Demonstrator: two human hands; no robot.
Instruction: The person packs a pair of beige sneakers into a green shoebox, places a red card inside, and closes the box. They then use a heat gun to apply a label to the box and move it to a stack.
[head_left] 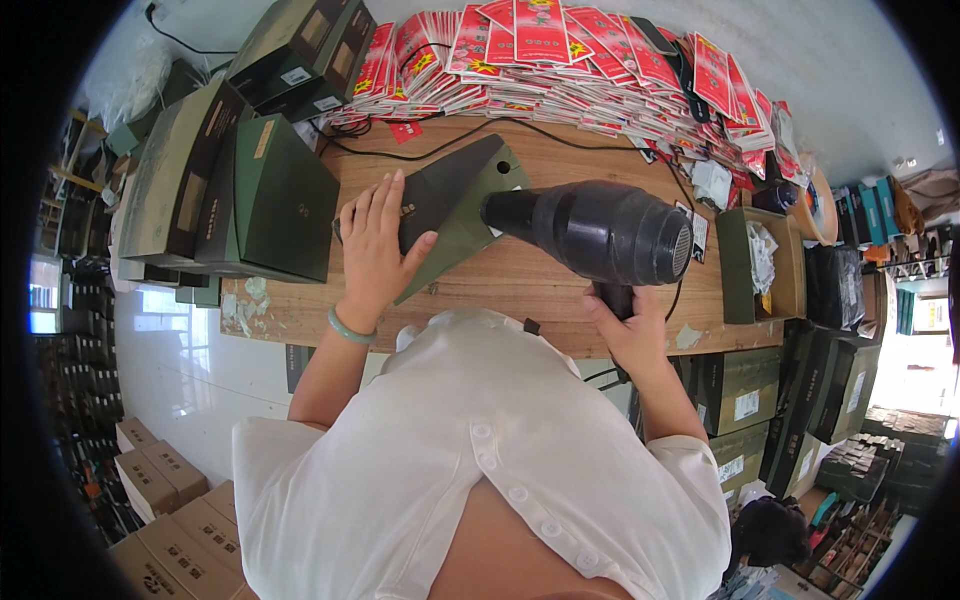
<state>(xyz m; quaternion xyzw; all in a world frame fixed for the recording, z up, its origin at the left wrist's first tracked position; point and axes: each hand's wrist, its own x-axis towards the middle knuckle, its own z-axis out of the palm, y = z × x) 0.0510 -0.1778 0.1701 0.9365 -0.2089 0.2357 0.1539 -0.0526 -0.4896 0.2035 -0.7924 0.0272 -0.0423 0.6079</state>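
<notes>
My right hand is wrapped round the handle of a black hair dryer. The dryer's nozzle faces left, right up against the side of a dark green shoebox on the table. A round dark hole shows near that box's far end, and a bit of white shows beside the nozzle. My left hand, with a pale green bangle at the wrist, lies flat on the box's dark top, its fingers stretched out. Whether the dryer is running cannot be told.
Green shoeboxes are stacked on the wooden table at left. Red printed cards pile along the back, a black cord in front. An open box with crumpled wrapping stands at right. Cartons sit on the floor.
</notes>
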